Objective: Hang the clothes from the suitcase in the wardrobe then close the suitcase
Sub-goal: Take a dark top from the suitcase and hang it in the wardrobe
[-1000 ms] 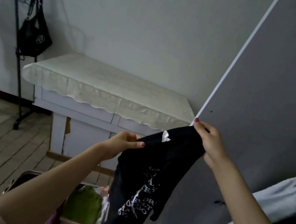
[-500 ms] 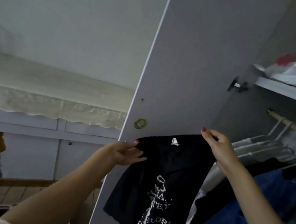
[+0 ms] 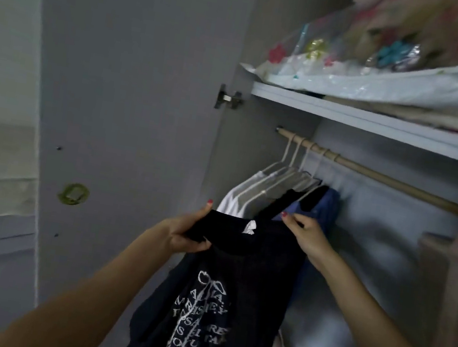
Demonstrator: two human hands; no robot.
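— Inside the open wardrobe (image 3: 256, 147), what is each hand doing?

— Both hold up a black shirt (image 3: 226, 293) with white lettering. The left hand (image 3: 185, 235) grips the shirt's left shoulder, fingers curled under the cloth and thumb over it; the right hand (image 3: 306, 236) pinches the other shoulder between thumb and fingers. The grip on each side is clamped on the fabric.

— And where is the shirt?

— It hangs from the two hands in front of the wardrobe's opening, below the wooden rail (image 3: 371, 173), just before the clothes already on it. A white label shows at its neck.

— What is on the rail?

— Pale hangers (image 3: 289, 165) crowd its left end — white, black and blue garments (image 3: 248, 197) on them. The right part of the rail is bare.

— Above that?

— A shelf (image 3: 379, 123) carries folded bedding in clear plastic bags (image 3: 372, 73). The door (image 3: 128, 97) stands open to the left, its hinge (image 3: 229, 100) by the shelf's left end.
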